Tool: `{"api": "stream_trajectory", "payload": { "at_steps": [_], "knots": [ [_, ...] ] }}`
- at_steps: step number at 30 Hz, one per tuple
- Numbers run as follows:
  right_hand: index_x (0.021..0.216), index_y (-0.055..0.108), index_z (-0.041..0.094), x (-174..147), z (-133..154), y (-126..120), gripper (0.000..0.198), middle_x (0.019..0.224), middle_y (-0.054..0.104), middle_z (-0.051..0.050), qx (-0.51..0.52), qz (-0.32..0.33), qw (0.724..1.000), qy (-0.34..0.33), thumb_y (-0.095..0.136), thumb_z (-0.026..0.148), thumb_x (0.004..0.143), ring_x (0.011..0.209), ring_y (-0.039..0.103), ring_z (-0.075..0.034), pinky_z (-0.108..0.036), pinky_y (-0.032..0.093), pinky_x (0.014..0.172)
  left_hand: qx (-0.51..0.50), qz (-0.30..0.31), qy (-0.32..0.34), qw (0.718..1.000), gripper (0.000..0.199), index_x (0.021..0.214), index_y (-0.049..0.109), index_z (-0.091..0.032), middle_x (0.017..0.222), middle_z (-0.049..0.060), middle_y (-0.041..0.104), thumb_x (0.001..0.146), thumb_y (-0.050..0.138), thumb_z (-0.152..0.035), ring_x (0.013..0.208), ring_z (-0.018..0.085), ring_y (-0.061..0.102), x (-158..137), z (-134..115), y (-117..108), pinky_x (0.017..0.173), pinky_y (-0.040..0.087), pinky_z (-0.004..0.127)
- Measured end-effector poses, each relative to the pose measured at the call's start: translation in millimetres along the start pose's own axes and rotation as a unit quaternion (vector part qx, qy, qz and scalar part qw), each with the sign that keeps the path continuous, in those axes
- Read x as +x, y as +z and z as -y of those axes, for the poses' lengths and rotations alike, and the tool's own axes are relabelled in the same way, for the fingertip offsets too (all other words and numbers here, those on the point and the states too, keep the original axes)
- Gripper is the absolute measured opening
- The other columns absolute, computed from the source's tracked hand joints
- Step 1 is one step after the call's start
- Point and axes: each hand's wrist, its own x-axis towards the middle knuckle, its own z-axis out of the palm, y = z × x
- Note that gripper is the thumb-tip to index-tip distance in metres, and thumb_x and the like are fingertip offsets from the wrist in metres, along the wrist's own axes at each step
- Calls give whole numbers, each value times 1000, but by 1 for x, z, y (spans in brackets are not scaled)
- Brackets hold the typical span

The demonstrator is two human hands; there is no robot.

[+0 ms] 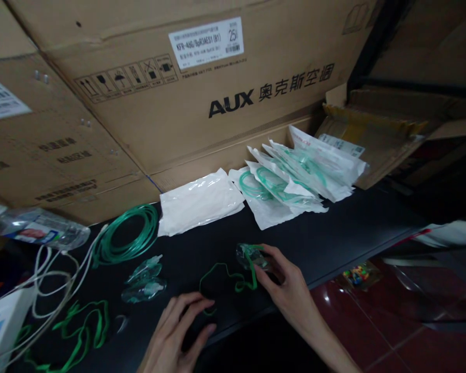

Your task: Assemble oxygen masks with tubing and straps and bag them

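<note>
At the front of the black table, my right hand [281, 277] pinches a small clear-green oxygen mask [244, 255] between thumb and fingers. From the mask a thin green elastic strap [221, 265] trails left in loose curls along the tabletop. My left hand [180, 326] lies by the strap's far end, thumb and forefinger spread apart with nothing seen between them; whether a fingertip touches the strap is unclear. Two more clear mask pieces [144, 284] rest further left, beside a coil of green tubing [128, 233] and a heap of green straps [83, 331].
Behind stand large cardboard boxes [194, 124]. Several packets with green tubing [306, 166] lean in a row, beside a flat white packet [200, 202]. A plastic bottle [42, 228], white cables [68, 274] and a white box [8, 321] occupy the left. The table edge drops to red floor tiles [388, 316].
</note>
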Motion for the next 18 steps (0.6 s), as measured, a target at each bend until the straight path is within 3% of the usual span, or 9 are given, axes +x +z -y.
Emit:
{"api": "stream_trajectory", "payload": {
  "at_steps": [2,5,8,12,15,18],
  "knots": [
    [122,60,22,1,-1,1,34,113,75,-10,16,9,1000,-1,67,41,95,99,75,-24,-36,60,89,-1,11,8,1000,15,105,76,-33,109,2,75,94,67,-27,99,23,75,0,7,3,88,63,35],
    [124,48,27,3,0,4,36,117,74,-10,45,25,999,-8,61,48,98,96,76,-22,-35,61,85,-33,-17,23,999,18,89,73,-29,97,2,75,98,59,-23,88,21,73,5,7,8,80,62,30],
    [119,39,28,7,2,5,32,97,76,-5,50,39,998,-18,54,52,102,80,75,-20,-33,59,76,-83,-83,-4,993,16,92,70,-28,93,1,75,99,56,-23,86,19,73,13,-1,7,79,60,28],
    [118,48,25,13,3,1,33,79,71,0,20,51,998,-36,52,54,103,70,69,-18,-27,53,65,-160,-143,-43,976,16,93,69,-26,84,0,75,100,58,-34,77,18,75,31,-16,-2,68,59,23],
    [111,56,24,21,4,-2,36,75,69,0,10,68,996,-54,53,58,101,64,66,-16,-23,50,58,-231,-122,-35,965,14,103,71,-27,84,-2,78,98,62,-35,77,16,77,58,-23,-7,65,58,19],
    [109,56,25,30,0,-2,40,72,68,1,12,94,993,-71,50,63,100,59,67,-17,-25,52,57,-276,-91,20,957,18,110,74,-29,86,-3,80,97,63,-28,80,14,77,93,-28,-3,73,57,19]
  ]
}}
